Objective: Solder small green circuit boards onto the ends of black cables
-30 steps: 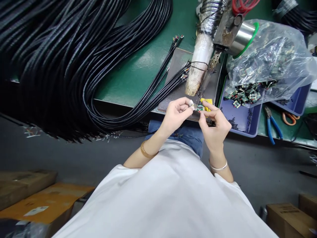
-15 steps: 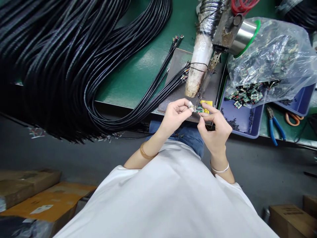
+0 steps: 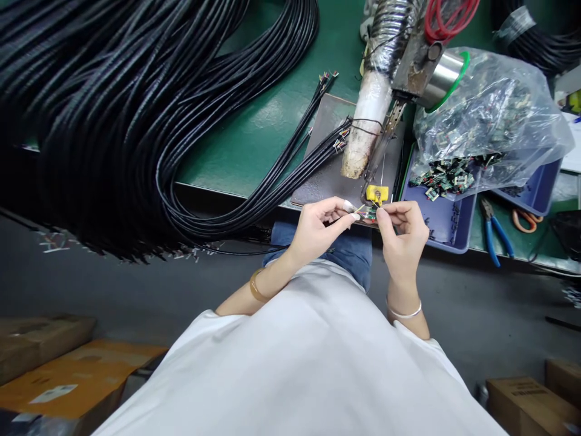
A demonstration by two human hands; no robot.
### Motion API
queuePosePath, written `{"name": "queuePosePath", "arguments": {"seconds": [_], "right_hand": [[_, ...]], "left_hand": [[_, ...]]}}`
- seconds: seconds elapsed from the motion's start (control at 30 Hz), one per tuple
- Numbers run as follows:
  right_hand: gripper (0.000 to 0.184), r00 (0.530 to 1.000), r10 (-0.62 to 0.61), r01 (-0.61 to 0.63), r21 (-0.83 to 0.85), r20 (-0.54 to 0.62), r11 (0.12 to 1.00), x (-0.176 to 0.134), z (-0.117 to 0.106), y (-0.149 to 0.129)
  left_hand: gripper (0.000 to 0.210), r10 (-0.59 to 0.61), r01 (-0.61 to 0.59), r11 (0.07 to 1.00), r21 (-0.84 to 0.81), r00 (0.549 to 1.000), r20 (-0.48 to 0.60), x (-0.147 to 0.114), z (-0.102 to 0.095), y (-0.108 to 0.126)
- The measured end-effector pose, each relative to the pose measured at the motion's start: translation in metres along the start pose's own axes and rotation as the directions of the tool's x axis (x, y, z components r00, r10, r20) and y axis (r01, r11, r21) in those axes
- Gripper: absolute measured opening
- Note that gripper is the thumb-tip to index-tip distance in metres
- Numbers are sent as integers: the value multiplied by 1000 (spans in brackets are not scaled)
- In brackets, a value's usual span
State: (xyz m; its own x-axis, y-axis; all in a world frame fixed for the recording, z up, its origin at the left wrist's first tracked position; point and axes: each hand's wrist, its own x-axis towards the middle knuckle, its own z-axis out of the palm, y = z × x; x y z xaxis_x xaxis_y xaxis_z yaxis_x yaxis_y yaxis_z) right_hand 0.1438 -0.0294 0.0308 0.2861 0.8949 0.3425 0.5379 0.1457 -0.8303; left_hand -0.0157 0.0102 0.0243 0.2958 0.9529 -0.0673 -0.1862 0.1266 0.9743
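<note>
My left hand [image 3: 321, 229] pinches the thin coloured wires [image 3: 360, 212] of a cable end between thumb and forefinger. Those wires meet a small green circuit board [image 3: 372, 214], and at its right edge my right hand [image 3: 403, 233] is closed, thumb against forefinger. Whether the wires are joined to the board is too small to tell. Just beyond the fingertips stands a yellow block [image 3: 377, 194]. A soldering iron [image 3: 379, 148], mounted tip down, ends beside that block.
Black cables [image 3: 181, 121] cover the left, stripped ends on a dark board [image 3: 318, 163]. A fume tube [image 3: 363, 133] and solder spool [image 3: 447, 79] hang above. At right are a blue tray [image 3: 460, 233], a bag of circuit boards [image 3: 494, 115], pliers [image 3: 497, 236] and orange-handled scissors [image 3: 524, 221].
Both hands have come back toward my body, away from the iron's tip, with the circuit board and wires. My right thumb and forefinger now meet at the board's edge. The view has shifted slightly.
</note>
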Motion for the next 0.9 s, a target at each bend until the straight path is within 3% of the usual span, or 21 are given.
{"name": "queuePosePath", "arguments": {"seconds": [0.1, 0.17, 0.2, 0.33, 0.47, 0.57, 0.63, 0.77, 0.9], "right_hand": [[6, 974, -205, 204, -16, -99, 979, -11, 9, 7], [10, 936, -341, 336, -69, -87, 939, -16, 12, 10], [10, 937, -346, 341, -84, -48, 936, -18, 11, 11], [6, 989, -147, 150, -95, 34, 984, -20, 1, 6], [20, 967, -236, 251, -204, 94, 946, -16, -9, -7], [12, 956, -248, 278, -211, 154, 937, -13, -8, -14], [5, 973, -164, 191, -171, 160, 967, -10, -5, -15], [16, 970, 71, -66, -31, 232, 997, -4, 0, -14], [20, 987, 125, -128, 24, 100, 992, -4, -3, -12]], "left_hand": [[24, -48, 60, 987, -152, 995, 83, -2, -6, -1], [29, -99, 142, 958, -250, 979, 179, -1, -10, -2], [31, -114, 169, 946, -276, 972, 207, 0, -12, -3], [33, -118, 168, 947, -275, 975, 188, -1, -13, -5], [33, -102, 145, 957, -251, 979, 178, -4, -11, -4], [30, -99, 137, 967, -214, 979, 178, -6, -9, -5], [24, -75, 105, 981, -166, 981, 176, -8, -7, -7], [12, -3, 12, 997, -72, 991, 132, -9, -2, -11], [15, -43, 53, 992, -112, 995, 93, -7, 0, -10]]}}
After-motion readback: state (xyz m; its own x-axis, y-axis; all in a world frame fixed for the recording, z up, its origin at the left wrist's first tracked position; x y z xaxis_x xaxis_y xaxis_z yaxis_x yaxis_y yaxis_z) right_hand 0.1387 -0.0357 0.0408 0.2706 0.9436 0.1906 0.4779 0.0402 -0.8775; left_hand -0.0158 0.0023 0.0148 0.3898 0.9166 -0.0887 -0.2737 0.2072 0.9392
